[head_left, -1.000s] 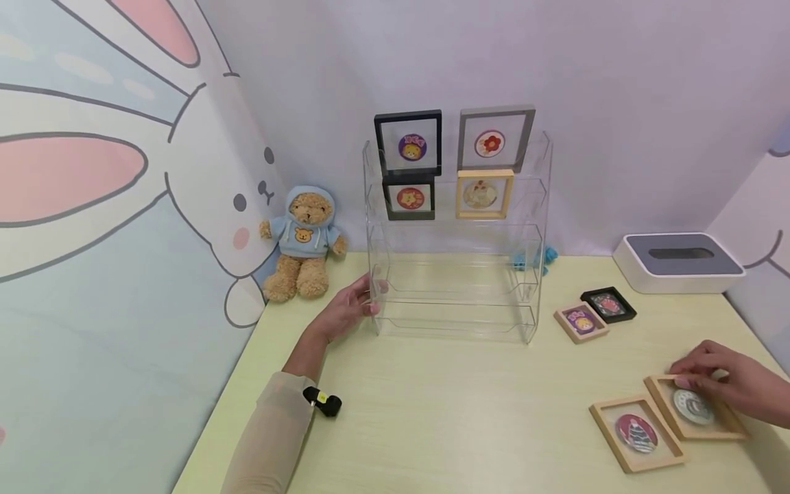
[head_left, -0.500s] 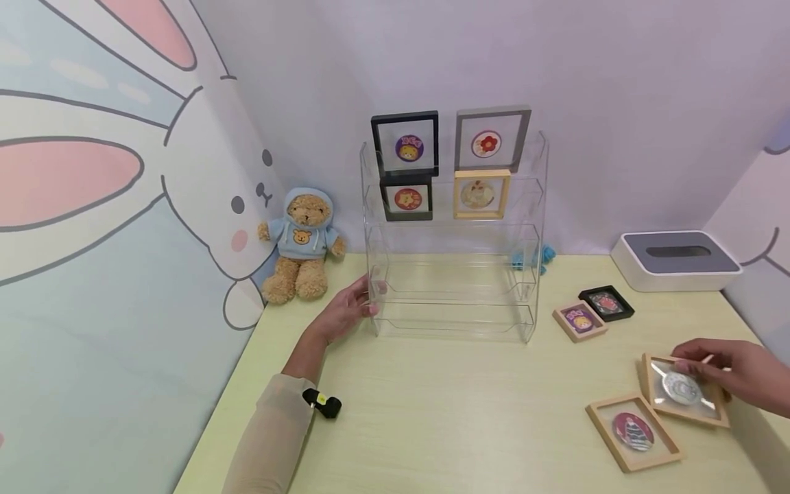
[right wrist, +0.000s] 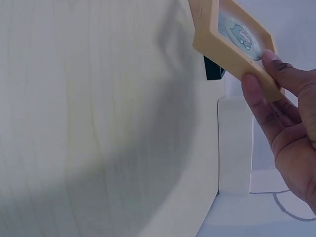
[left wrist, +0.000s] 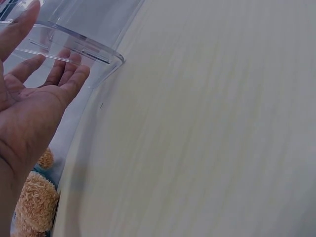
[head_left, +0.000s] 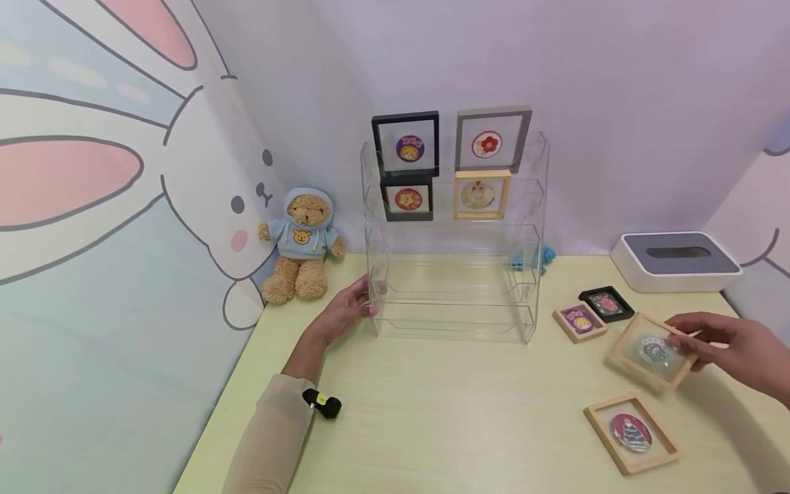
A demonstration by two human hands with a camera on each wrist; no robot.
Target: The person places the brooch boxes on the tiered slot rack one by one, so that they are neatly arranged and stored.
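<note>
My left hand rests at the left side of a clear acrylic display rack, with loosely spread fingers touching it. The left wrist view shows the thumb well apart from the other fingers near the rack's edge. Over the table at the right, my right hand pinches the edge of a light wooden picture frame between thumb and fingers. A pale round badge with a green cartoon figure sits inside. The frame is tilted and raised off the table. Another wooden frame with a red badge lies nearer.
Several framed badges, among them a grey frame, stand on the rack's upper tiers. A small wooden frame and a black frame lie right of it. Behind them sits a white tissue box. A teddy bear leans at the left wall.
My right hand has lifted the wooden frame from the table and moved it up and left, toward the two small frames. My left hand has stayed at the rack.
</note>
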